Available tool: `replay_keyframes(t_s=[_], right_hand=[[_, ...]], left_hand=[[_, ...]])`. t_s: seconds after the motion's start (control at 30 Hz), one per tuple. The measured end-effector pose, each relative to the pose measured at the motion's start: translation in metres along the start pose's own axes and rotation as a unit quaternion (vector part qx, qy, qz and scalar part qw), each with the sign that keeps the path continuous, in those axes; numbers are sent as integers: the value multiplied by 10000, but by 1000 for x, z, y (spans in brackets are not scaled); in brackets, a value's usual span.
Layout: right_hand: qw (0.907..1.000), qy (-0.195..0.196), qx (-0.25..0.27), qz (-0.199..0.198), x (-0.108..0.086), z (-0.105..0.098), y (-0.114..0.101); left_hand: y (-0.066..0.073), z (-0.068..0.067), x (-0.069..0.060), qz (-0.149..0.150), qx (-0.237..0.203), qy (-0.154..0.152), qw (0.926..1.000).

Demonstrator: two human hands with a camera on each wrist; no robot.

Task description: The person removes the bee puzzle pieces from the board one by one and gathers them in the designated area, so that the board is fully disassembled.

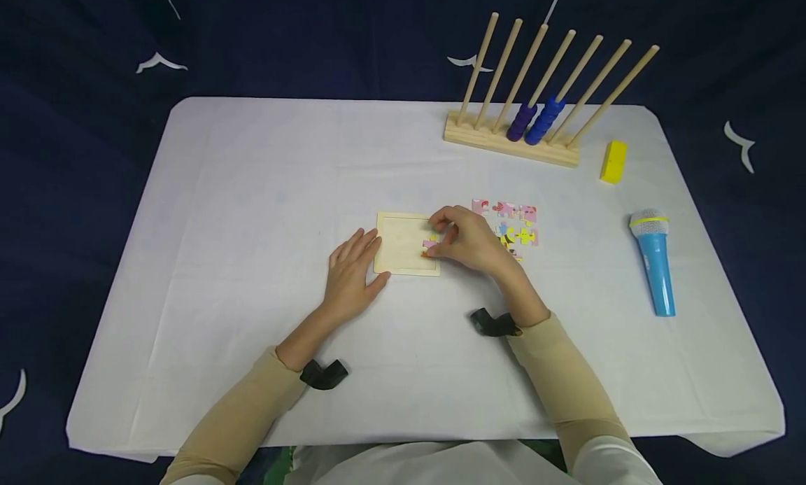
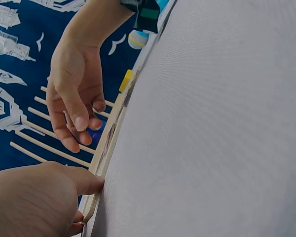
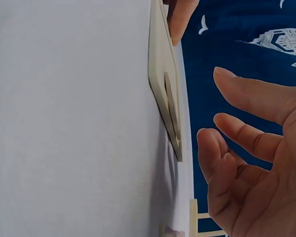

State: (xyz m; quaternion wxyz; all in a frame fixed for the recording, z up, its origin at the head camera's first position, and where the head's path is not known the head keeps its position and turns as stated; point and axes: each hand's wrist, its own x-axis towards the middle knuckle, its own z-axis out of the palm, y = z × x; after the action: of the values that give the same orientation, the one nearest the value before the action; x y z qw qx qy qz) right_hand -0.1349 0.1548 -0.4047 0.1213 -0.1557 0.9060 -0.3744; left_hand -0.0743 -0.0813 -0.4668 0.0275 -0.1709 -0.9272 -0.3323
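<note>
A square wooden puzzle tray point(image 1: 399, 243) lies on the white-covered table. A few joined pink and orange puzzle pieces point(image 1: 429, 245) lie at its right side, partly hidden by the fingers. My left hand point(image 1: 352, 278) touches the tray's left edge with its fingers extended and its thumb at the near corner. Over the tray's right side is my right hand point(image 1: 469, 240). In the right wrist view, the right hand point(image 3: 256, 153) has thumb and fingers apart, with nothing between them. More puzzle pieces point(image 1: 525, 234), pink and yellow, lie just beyond that hand, some covered by it.
A wooden peg rack point(image 1: 510, 145) with purple and blue beads stands at the back right. Near it lies a yellow block point(image 1: 613, 162). A blue toy microphone point(image 1: 657, 268) lies along the right side of the table point(image 1: 252, 191).
</note>
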Motion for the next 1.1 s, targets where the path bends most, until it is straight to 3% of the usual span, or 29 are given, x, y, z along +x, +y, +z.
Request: replay_keyframes(t_s=[1.1], right_hand=[[9991, -247, -327, 108, 3, 11, 6]], left_hand=[[1, 0, 0, -33, 26, 14, 10000]])
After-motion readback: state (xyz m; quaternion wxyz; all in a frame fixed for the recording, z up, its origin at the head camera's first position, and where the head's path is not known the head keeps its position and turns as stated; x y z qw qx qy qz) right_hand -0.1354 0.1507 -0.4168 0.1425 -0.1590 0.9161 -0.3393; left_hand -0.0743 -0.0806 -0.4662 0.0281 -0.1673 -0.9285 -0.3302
